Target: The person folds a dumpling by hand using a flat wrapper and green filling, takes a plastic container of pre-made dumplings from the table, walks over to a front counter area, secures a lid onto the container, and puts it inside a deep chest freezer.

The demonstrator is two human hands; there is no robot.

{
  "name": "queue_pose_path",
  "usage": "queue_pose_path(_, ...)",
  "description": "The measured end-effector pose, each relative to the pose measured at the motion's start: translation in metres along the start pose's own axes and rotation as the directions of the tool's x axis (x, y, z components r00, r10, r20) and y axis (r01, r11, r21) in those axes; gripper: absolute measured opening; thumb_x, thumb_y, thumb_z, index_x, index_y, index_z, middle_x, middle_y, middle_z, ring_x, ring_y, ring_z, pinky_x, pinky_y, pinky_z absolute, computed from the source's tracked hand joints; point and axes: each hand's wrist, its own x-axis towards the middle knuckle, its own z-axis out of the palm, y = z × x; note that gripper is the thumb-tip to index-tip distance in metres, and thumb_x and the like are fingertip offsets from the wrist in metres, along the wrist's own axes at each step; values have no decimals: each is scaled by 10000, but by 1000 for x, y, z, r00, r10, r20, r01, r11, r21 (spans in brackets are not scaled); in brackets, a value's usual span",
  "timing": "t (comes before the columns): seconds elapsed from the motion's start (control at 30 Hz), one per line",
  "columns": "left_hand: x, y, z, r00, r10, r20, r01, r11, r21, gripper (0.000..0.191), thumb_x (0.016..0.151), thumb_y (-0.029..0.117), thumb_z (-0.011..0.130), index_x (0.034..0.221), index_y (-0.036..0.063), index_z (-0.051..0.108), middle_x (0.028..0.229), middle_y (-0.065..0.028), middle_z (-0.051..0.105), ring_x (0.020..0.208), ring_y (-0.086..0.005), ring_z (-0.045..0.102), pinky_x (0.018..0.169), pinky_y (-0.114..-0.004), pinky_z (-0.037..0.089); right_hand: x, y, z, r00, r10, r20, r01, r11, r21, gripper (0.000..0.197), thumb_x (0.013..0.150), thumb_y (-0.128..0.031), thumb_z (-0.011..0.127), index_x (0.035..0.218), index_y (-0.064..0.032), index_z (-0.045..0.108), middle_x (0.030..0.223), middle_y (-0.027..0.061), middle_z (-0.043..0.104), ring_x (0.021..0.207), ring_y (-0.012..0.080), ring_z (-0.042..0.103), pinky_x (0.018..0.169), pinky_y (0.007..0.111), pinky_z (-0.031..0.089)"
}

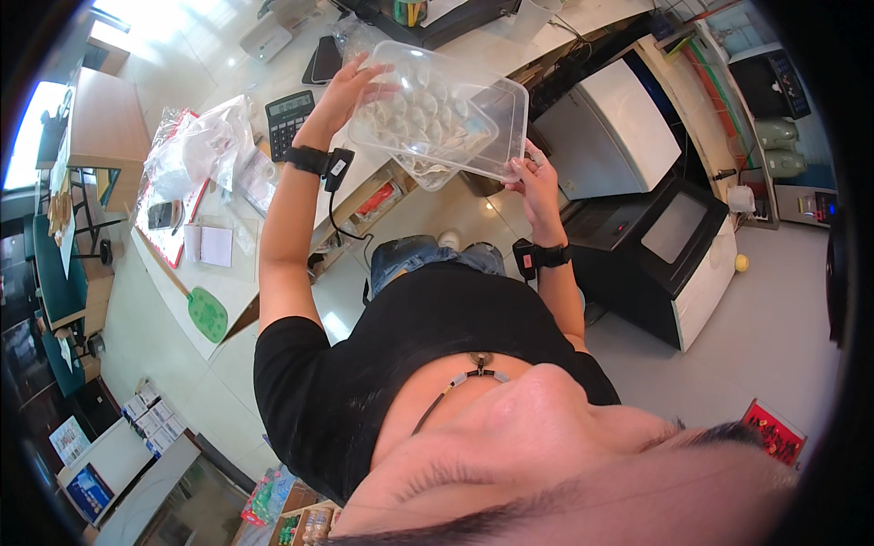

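Note:
My right hand (536,179) grips the lower right corner of a clear plastic rectangular lid or shallow box (502,126), which is tilted over the counter's edge. At its left side is my left hand (349,95), fingers spread; their tips show through the clear plastic, and I cannot tell whether they grip it. Beneath lies a second clear plastic container (431,179) with several rounded, pale, translucent pieces (427,112) in rows. A black calculator (288,119) lies by my left wrist, and a dark phone-like object (324,61) is just beyond.
The white counter (239,300) carries plastic bags (205,150), a phone (162,215), a small notepad (212,244) and a green fly swatter (207,314). To the right stand a white cabinet-like unit (614,130) and a black-topped box (642,252). A cable hangs from my left wrist device (337,169).

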Motion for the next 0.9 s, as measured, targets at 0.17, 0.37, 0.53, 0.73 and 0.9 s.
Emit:
queue_pose_path(0.17, 16, -35, -30, 982, -108, 157, 67, 968, 243, 593, 943, 151, 552, 1435, -37, 280, 1324, -151, 524, 1107, -217, 593, 937, -291, 472, 13, 25, -13, 991, 91, -95, -77, 987, 138, 353, 919, -41, 554, 1254, -8, 447, 940, 88, 652, 687, 161, 651, 540, 242, 543)
queue_pose_path(0.37, 65, -78, -84, 995, 89, 51, -102, 800, 591, 405, 902, 90, 553, 1295, -10, 534, 1244, -90, 613, 1045, -167, 599, 904, -293, 455, 31, 41, 19, 973, 206, -102, -213, 976, -55, 203, 918, -176, 602, 1021, -49, 482, 812, 103, 651, 657, 190, 664, 537, 272, 536)
queue_pose_path(0.53, 90, -82, -104, 989, 134, 69, -132, 545, 828, 351, 880, 103, 580, 1226, 54, 605, 1119, -117, 676, 956, -204, 640, 835, -303, 484, 40, 62, 43, 943, 311, -120, -328, 930, -166, 222, 905, -245, 634, 933, -46, 541, 741, 90, 637, 616, 181, 658, 516, 251, 512)
queue_pose_path(0.73, 96, -76, -94, 975, 207, 80, -162, 418, 894, 352, 859, 92, 588, 1205, 134, 630, 993, -154, 690, 860, -285, 672, 772, -345, 517, 40, 85, 54, 936, 298, -188, -331, 927, -178, 216, 900, -232, 648, 866, -31, 575, 725, 70, 614, 604, 172, 654, 522, 241, 513)
queue_pose_path(0.9, 104, -76, -97, 945, 319, 68, -218, 465, 858, 321, 849, 108, 598, 1165, 120, 651, 954, -160, 691, 886, -298, 674, 764, -360, 523, 44, 87, 63, 950, 252, -186, -278, 951, -131, 204, 894, -211, 656, 854, -29, 573, 724, 58, 606, 615, 158, 649, 529, 235, 513)
